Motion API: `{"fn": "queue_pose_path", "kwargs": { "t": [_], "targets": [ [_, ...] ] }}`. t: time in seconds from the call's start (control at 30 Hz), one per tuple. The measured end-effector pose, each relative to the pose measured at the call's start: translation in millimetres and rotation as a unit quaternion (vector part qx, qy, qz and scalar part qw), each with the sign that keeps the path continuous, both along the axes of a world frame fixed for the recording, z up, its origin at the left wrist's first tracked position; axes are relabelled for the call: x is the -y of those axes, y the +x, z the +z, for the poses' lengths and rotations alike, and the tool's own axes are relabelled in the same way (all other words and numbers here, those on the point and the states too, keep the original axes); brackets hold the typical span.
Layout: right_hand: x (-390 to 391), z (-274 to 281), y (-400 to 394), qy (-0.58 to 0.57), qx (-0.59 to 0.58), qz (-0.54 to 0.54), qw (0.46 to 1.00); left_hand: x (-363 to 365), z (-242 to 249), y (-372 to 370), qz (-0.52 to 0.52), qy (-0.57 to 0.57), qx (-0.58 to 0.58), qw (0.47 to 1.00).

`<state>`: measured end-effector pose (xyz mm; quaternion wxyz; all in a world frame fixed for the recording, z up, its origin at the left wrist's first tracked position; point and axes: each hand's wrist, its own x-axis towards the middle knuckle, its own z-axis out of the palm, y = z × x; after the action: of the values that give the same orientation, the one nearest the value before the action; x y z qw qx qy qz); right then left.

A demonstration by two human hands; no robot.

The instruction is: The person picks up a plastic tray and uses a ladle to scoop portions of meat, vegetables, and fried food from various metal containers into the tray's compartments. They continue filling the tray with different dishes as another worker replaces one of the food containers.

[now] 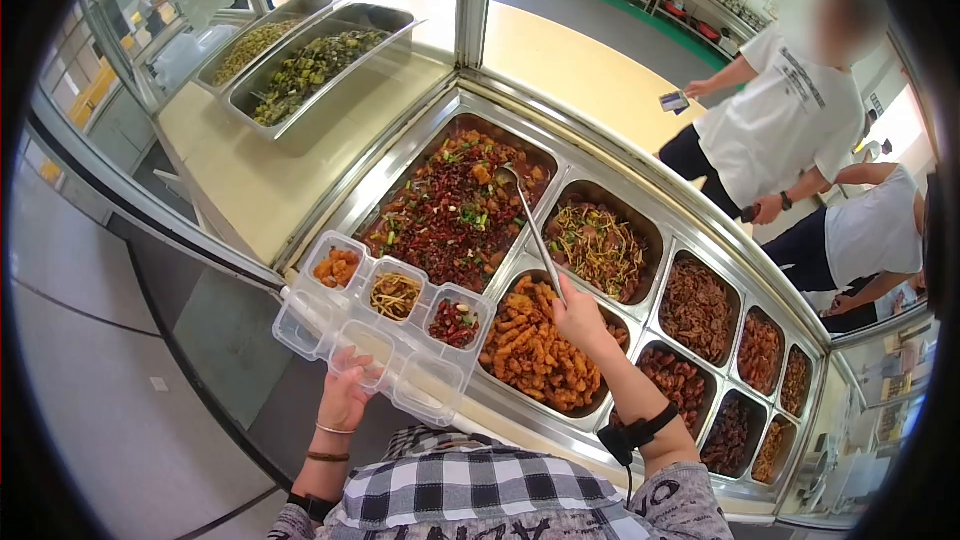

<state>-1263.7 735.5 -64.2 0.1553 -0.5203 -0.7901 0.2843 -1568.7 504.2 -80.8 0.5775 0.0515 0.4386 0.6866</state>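
My left hand grips the near side of a clear plastic takeaway box with several compartments, its hinged lid folded open. Fried pieces, pale strips and a red chilli dish lie in three of its far compartments. In my right hand is the handle of a metal serving spoon, whose bowl rests in the large pan of chilli-covered food. The box overlaps that pan's near left corner. Below my right hand is a pan of golden fried strips.
More steel pans run to the right, with shredded meat and dark pieces. Two trays of greens stand on the left ledge. A glass frame post rises behind the pans. Beyond it stand people in white shirts.
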Motion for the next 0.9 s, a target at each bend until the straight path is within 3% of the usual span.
{"fn": "queue_pose_path", "kwargs": {
  "t": [0.07,0.17,0.23,0.3,0.37,0.47,0.6,0.67,0.7,0.77,0.9],
  "targets": [
    [2,3,-2,-0.02,0.016,-0.006,1.0,-1,1,1,0.0,0.002,0.004,1.0],
    [5,20,-1,-0.089,-0.076,-0.035,0.993,0,1,1,-0.001,0.002,0.005,1.0],
    [-1,34,3,-0.282,-0.208,-0.097,0.932,-1,3,2,-0.002,-0.001,0.006,1.0],
    [-3,33,5,-0.257,-0.174,-0.102,0.945,-2,4,3,-0.004,-0.004,0.008,1.0],
    [-7,14,6,-0.02,-0.11,-0.058,0.992,-2,4,3,-0.004,-0.007,0.01,1.0],
    [-15,-3,7,0.052,-0.027,-0.032,0.998,-2,3,3,-0.009,-0.003,0.01,1.0],
    [-17,11,-7,-0.049,0.088,-0.047,0.994,-2,1,2,-0.012,0.0,0.008,1.0],
    [-17,3,-8,-0.023,-0.025,-0.032,0.999,-2,1,1,-0.013,0.002,0.006,1.0],
    [-16,13,-10,-0.023,-0.025,-0.032,0.999,-2,1,1,-0.013,0.001,0.006,1.0],
    [-11,43,-13,-0.152,-0.082,-0.068,0.983,-1,0,1,-0.013,0.001,0.007,1.0],
    [-20,7,2,-0.061,-0.022,-0.051,0.997,-2,-1,3,-0.014,-0.001,0.003,1.0]
  ]
}}
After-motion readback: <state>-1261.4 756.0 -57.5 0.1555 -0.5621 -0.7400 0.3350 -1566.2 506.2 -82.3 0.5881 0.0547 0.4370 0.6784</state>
